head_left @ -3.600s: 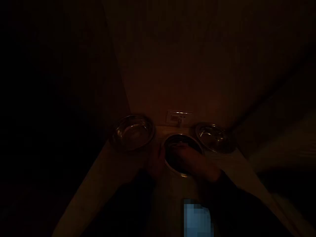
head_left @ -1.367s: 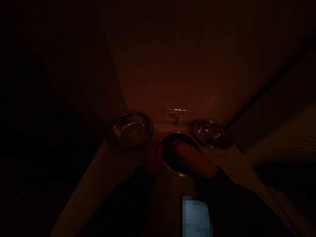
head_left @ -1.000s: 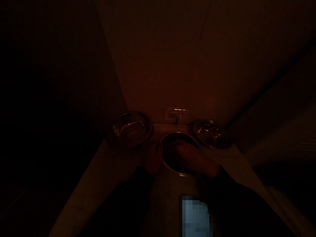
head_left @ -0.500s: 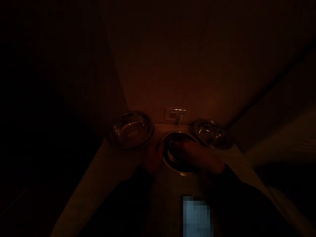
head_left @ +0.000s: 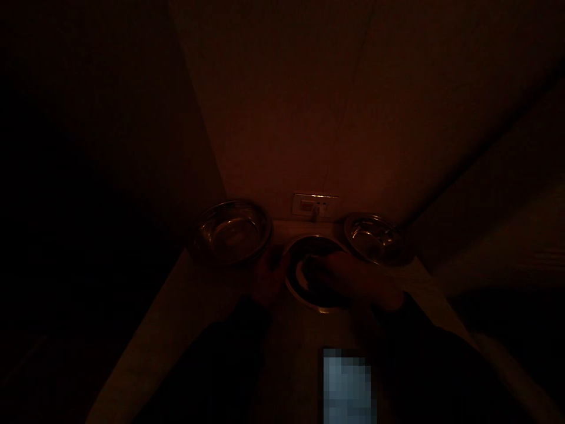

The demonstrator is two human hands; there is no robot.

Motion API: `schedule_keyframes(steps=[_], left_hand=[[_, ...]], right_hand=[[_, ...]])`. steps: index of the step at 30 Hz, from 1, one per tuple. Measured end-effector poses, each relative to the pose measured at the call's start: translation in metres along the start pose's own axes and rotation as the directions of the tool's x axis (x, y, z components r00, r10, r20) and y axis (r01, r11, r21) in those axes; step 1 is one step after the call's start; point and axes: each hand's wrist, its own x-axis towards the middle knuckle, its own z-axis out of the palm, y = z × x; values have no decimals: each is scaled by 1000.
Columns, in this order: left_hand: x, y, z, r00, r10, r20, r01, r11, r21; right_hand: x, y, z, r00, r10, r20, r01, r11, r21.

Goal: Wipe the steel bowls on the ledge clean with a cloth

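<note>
The picture is very dark. A round metal bowl point(head_left: 325, 310) with a pale rim sits in the middle of the table, its inside mostly in shadow. Against its left rim is my left hand point(head_left: 267, 280), which appears closed on the edge, though its fingers are faint. My right hand point(head_left: 359, 277) reaches over the right rim, fingers bent down together inside the bowl. Whatever lies under those fingertips is too dark to make out. A pale curved streak shows inside the bowl, left of the fingers.
A larger shiny metal bowl point(head_left: 198, 238) stands at the back left, and another metal bowl point(head_left: 373, 238) at the back right. Behind them a wall socket point(head_left: 304, 204) holds a plug. A blurred bright rectangle point(head_left: 347, 386) lies at the table's point(head_left: 136, 341) near side.
The view has become darker and shifted slightly. My right hand's fingers have moved a little within the bowl; my left hand stays at the left rim.
</note>
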Motion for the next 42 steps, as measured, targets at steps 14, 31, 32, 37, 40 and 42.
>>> schedule_keyframes(steps=[14,31,32,37,40,42], left_hand=[[-5,0,0,990,-8,143,-10,993,119],[-9,1,10,999,-1,42,-4,994,107],[-8,1,9,999,-5,51,0,994,110],[-6,-1,7,997,15,75,-23,994,103],[-6,-4,8,996,13,84,-23,993,114],[-7,-2,8,996,20,89,-30,992,120]], right_hand=[[6,8,11,992,-9,-122,15,999,47],[-6,-13,-2,934,-348,83,335,932,142],[-5,-15,1,945,-321,63,312,941,129],[5,-19,13,990,-102,-98,107,993,50],[8,-12,13,987,2,-163,1,1000,20],[8,-9,13,985,14,-175,-12,1000,11]])
